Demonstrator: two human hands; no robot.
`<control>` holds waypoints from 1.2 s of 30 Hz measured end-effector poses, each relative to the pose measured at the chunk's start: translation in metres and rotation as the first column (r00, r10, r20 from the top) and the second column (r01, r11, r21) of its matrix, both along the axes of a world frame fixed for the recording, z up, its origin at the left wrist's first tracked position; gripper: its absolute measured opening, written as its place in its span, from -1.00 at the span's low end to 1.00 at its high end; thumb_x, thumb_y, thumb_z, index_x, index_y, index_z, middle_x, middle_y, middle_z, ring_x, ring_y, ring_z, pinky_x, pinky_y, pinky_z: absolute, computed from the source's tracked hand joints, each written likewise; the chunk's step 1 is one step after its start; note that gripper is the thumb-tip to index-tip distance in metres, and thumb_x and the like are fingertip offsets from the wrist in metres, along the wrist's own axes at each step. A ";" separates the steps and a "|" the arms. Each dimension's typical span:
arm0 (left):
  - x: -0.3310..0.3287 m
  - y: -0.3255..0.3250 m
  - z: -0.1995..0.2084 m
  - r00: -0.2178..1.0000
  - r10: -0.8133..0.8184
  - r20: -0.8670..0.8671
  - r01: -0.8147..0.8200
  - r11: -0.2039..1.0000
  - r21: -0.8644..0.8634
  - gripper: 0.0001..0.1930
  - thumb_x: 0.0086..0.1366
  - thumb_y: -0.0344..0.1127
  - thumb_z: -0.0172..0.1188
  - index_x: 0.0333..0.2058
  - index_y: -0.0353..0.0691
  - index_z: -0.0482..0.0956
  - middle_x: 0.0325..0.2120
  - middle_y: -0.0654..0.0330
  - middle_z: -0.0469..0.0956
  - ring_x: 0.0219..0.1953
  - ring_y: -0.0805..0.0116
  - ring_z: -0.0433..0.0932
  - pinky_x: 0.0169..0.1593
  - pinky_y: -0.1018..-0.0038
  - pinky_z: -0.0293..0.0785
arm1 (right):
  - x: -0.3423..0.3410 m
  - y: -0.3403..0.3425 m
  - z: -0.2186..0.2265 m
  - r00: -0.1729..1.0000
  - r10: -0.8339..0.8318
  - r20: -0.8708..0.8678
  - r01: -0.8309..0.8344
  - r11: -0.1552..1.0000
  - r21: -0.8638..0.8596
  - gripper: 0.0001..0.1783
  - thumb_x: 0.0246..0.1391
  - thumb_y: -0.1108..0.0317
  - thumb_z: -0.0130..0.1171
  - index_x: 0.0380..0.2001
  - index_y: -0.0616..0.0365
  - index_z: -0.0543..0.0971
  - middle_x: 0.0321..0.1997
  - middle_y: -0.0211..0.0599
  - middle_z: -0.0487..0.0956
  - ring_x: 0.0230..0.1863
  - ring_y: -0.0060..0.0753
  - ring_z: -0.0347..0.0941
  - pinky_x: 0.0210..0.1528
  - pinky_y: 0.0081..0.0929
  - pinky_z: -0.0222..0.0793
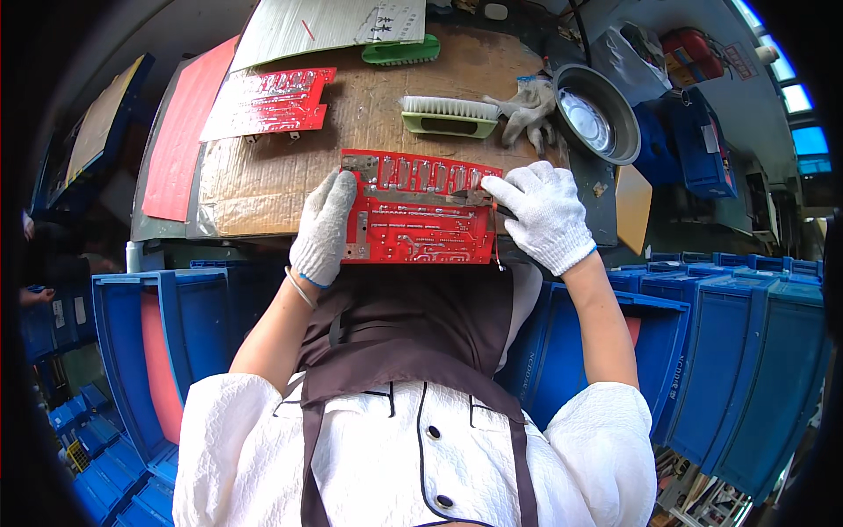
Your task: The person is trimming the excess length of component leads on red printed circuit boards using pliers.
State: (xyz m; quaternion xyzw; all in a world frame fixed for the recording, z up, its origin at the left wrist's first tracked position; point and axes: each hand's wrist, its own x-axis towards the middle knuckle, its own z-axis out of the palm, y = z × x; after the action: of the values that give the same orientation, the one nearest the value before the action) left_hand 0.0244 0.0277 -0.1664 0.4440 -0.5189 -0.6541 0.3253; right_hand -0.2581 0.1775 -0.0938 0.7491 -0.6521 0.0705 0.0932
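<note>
My left hand (326, 227), in a white knit glove, is closed on the left edge of a red circuit board (421, 237), its thumb near the top left corner. The board is tilted at the table's front edge, solder side toward me, with rows of silvery solder. My right hand (543, 213), also gloved, is closed round a small dark pair of pliers (472, 198). Their jaws lie over the board's upper right part, pointing left; most of the handles are hidden by the glove. I cannot tell whether the jaws touch the solder.
A second red board (285, 104) lies at the back left on the cardboard-covered table (369, 114). Beyond my board are a white-bristled brush (450, 117), a green brush (400, 51), a spare glove (529, 112) and a metal bowl (597, 114). Blue crates (206, 325) flank me.
</note>
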 end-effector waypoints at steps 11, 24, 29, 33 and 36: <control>0.000 -0.005 0.002 0.996 -0.054 -0.075 0.060 0.995 0.080 -0.30 0.51 0.08 0.17 0.31 -0.47 0.39 0.13 0.02 0.57 0.15 0.38 0.52 0.25 0.43 0.44 | 0.002 0.000 -0.010 0.995 -0.003 -0.103 0.000 1.000 -0.025 -0.40 -0.20 0.39 0.41 0.05 -0.12 0.63 -0.15 -0.44 0.58 -0.06 -0.28 0.49 -0.01 -0.25 0.31; -0.002 -0.004 -0.009 0.997 -0.019 -0.080 0.019 1.000 0.002 -0.58 0.56 -0.03 0.09 0.10 -0.28 0.57 -0.13 0.19 0.68 -0.18 0.48 0.69 -0.10 0.49 0.67 | -0.007 0.003 -0.036 0.995 0.091 -0.040 -0.098 0.965 -0.243 -0.37 -0.22 0.44 0.41 0.06 -0.08 0.64 -0.13 -0.45 0.59 -0.09 -0.27 0.49 0.00 -0.23 0.35; -0.001 -0.003 0.003 0.996 -0.046 -0.077 0.050 0.998 0.049 -0.50 0.54 0.00 0.12 0.17 -0.35 0.52 -0.04 0.15 0.65 -0.07 0.45 0.62 0.03 0.47 0.58 | -0.002 0.006 -0.030 0.999 0.039 -0.015 -0.041 0.976 -0.214 -0.32 -0.25 0.41 0.43 0.09 -0.10 0.62 -0.08 -0.40 0.57 -0.02 -0.24 0.48 0.10 -0.15 0.31; 0.000 -0.002 0.005 0.993 -0.067 -0.097 0.076 0.992 0.098 -0.40 0.52 0.03 0.16 0.26 -0.41 0.47 0.06 0.08 0.61 0.05 0.42 0.56 0.16 0.43 0.51 | 0.001 0.003 -0.021 1.000 0.010 -0.003 -0.010 0.985 -0.170 -0.32 -0.24 0.40 0.43 0.10 -0.12 0.62 -0.06 -0.40 0.55 0.02 -0.22 0.47 0.14 -0.13 0.29; 0.001 -0.004 0.003 0.988 -0.090 -0.124 0.102 0.990 0.094 -0.37 0.51 0.04 0.16 0.28 -0.41 0.44 0.09 0.07 0.59 0.06 0.41 0.56 0.16 0.42 0.51 | -0.001 0.001 -0.017 0.999 0.023 -0.024 -0.026 0.989 -0.143 -0.32 -0.25 0.40 0.44 0.09 -0.13 0.63 -0.07 -0.42 0.56 0.00 -0.23 0.48 0.10 -0.17 0.32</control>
State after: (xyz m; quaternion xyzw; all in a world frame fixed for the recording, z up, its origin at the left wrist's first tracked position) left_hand 0.0253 0.0238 -0.1638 0.3943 -0.4857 -0.7196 0.3013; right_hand -0.2591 0.1787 -0.1113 0.7491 -0.6350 0.1099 0.1535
